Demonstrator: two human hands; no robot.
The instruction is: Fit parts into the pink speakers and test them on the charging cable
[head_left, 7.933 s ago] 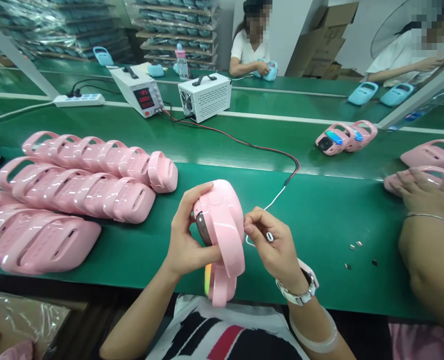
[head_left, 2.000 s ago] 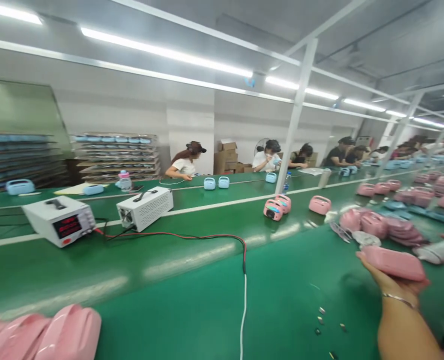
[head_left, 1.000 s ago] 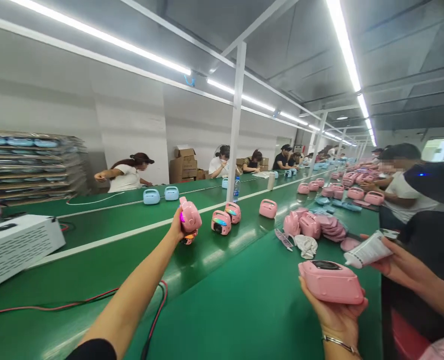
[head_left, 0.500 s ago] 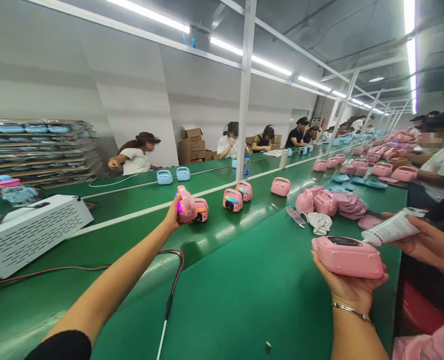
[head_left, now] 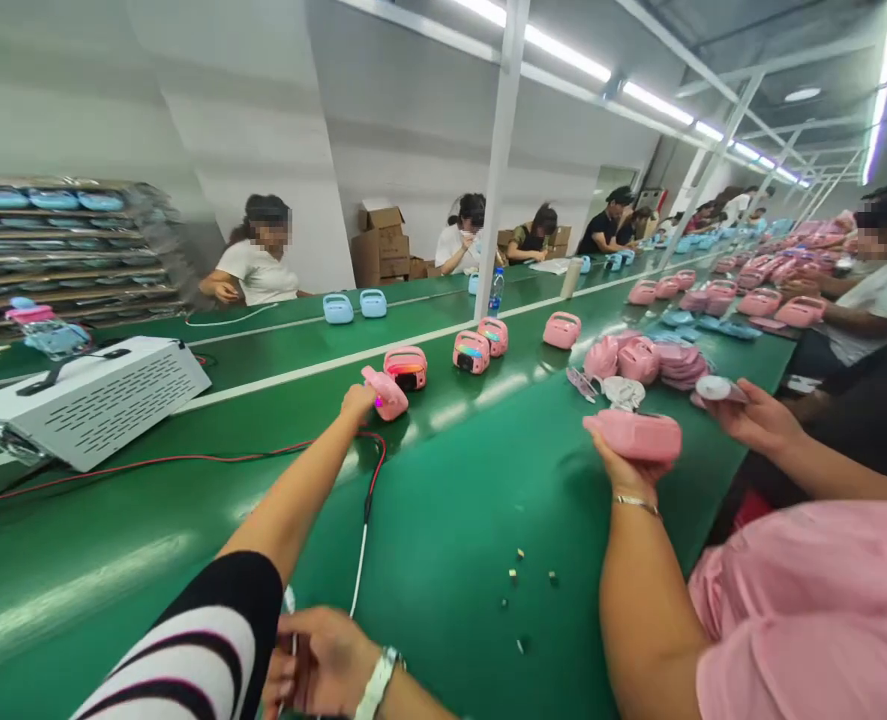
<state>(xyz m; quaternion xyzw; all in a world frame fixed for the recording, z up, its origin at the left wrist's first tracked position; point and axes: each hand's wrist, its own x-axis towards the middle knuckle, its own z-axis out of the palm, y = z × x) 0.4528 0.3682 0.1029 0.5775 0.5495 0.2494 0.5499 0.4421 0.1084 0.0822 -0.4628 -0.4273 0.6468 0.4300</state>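
Note:
My left hand (head_left: 357,402), on an outstretched arm, is closed on a small pink portable speaker (head_left: 387,394) with a purple glow on its side. The speaker is tilted, just in front of another pink speaker (head_left: 405,368) with an orange-lit front. Low in the view, my right hand (head_left: 330,650), with a pale band at the wrist, has its fingers curled around a thin white cable (head_left: 294,645). Part of that cable is hidden by my sleeve and fingers. A red and black wire (head_left: 372,480) running into a white lead lies on the green table beyond it.
On the right, a co-worker in pink holds a pink speaker (head_left: 634,436) and a white tube (head_left: 717,389). Several tiny pieces (head_left: 513,576) lie on the green table (head_left: 450,520). A white vented metal box (head_left: 105,400) stands left; a white post (head_left: 499,170) rises ahead.
My right hand has come into view at the bottom with the cable. My left hand still holds the speaker, now tilted differently. The co-worker's tube has turned, and the view has shifted.

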